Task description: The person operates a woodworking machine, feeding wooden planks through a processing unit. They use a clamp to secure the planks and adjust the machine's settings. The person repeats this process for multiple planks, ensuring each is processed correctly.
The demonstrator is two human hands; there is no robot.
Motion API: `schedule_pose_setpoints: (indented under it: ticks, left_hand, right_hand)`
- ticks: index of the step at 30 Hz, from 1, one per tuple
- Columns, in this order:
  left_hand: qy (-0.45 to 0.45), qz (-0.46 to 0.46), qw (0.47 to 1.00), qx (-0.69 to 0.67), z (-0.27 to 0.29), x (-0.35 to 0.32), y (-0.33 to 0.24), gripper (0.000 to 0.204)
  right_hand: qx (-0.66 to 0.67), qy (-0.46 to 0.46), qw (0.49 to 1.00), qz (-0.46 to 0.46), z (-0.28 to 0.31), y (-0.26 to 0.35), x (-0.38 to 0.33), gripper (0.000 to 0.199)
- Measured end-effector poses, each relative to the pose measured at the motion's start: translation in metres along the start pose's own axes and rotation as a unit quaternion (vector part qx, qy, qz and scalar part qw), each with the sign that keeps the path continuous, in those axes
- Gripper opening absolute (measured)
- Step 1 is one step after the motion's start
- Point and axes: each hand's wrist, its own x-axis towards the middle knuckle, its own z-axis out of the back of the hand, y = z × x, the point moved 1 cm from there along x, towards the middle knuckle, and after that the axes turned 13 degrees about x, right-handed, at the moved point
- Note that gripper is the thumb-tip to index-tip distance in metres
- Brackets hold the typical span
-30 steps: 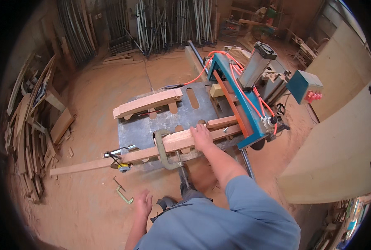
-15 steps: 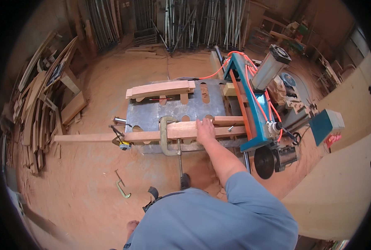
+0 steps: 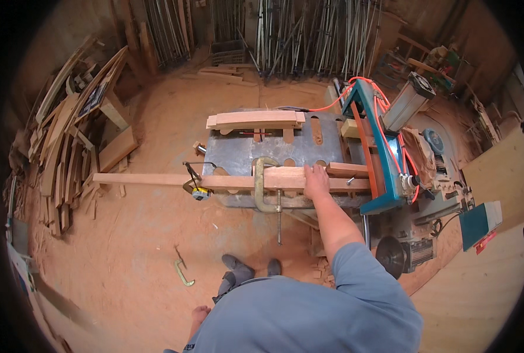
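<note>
My right hand [image 3: 316,182] grips the right end of a short wooden block [image 3: 291,175], its fingers over the top. The block lies against a long wooden strip [image 3: 144,179] along the near side of a metal machine table [image 3: 238,148]. A large greenish C-clamp [image 3: 259,187] reaches around both pieces, left of that hand, its screw hanging down in front. Low beside my body is my left hand [image 3: 200,315], away from the wood; its fingers are too small to make out. Near the strip's left part are a dark clamp [image 3: 192,172] and a yellow tape measure [image 3: 201,193].
Curved wooden pieces [image 3: 256,120] lie at the table's far side. A blue machine frame [image 3: 385,147] with orange hoses and a cylinder [image 3: 410,101] stands right. Another C-clamp [image 3: 183,274] lies on the dusty floor. Stacked boards [image 3: 68,153] lean left; metal bars [image 3: 309,41] stand behind.
The whole view has shifted, so the table appears farther right and both my shoes show. My right hand stays on the block; my left hand remains low at my side.
</note>
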Motion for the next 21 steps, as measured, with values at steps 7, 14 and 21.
schedule_pose_setpoints:
  ticks: [7, 14, 21]
  left_hand:
    - [0.052, 0.019, 0.998, 0.021, 0.033, 0.064, 0.045, 0.021]
    - [-0.008, -0.058, 0.995, -0.075, 0.093, 0.119, 0.037, 0.017]
    - [-0.055, -0.051, 0.993, -0.095, 0.093, 0.097, 0.025, 0.014]
  right_hand:
    - [0.006, -0.012, 1.000, 0.010, 0.000, 0.003, 0.001, 0.062]
    - [-0.003, 0.013, 1.000, -0.002, -0.005, 0.002, 0.006, 0.067]
    - [-0.009, -0.012, 1.000, 0.013, -0.017, -0.006, 0.012, 0.066]
